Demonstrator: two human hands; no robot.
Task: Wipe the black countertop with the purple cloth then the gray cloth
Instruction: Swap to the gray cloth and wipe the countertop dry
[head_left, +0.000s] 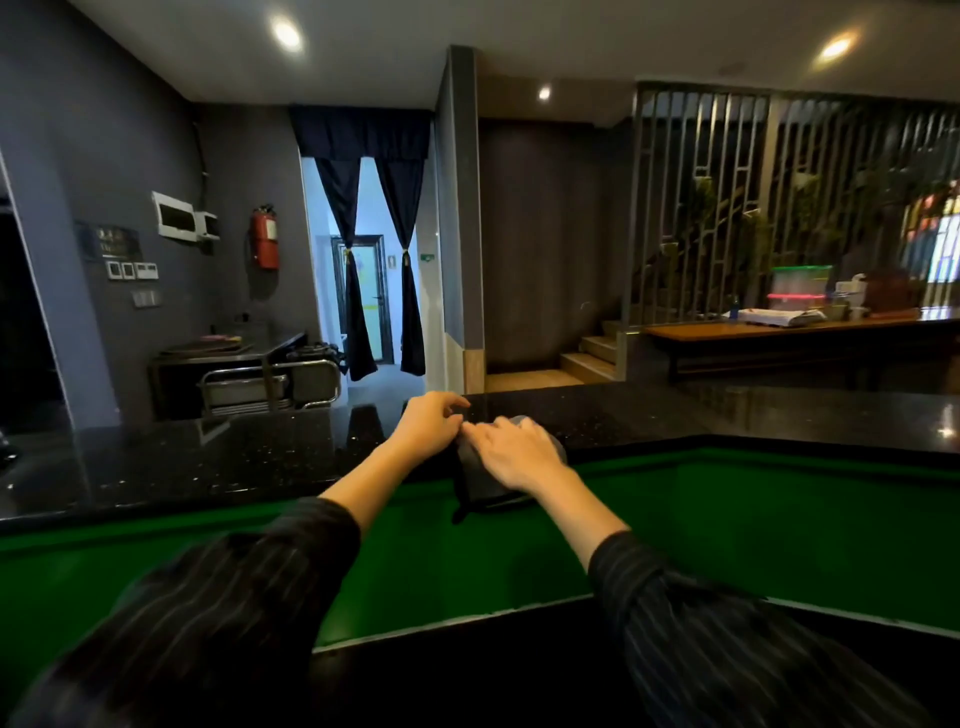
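Crumpled gray cloth (485, 486), overhanging near edge of black speckled stone worktop (208, 457): right hand (519, 457) flat atop, left hand (431, 422) pinching its left edge.

One head-worn wide-angle camera looks forward and down, close over the black countertop (208, 462).

The right hand (511, 452) covers most of the gray cloth (485, 488), so the cloth's full shape is hidden. The left hand (428, 423) curls its fingertips at the cloth's far edge; whether they pinch it cannot be told. The black worktop (208, 457) runs off both side edges. The sleeves (218, 623) are blurred and cut by the bottom edge. The wall sign (111, 240) is too small to read.
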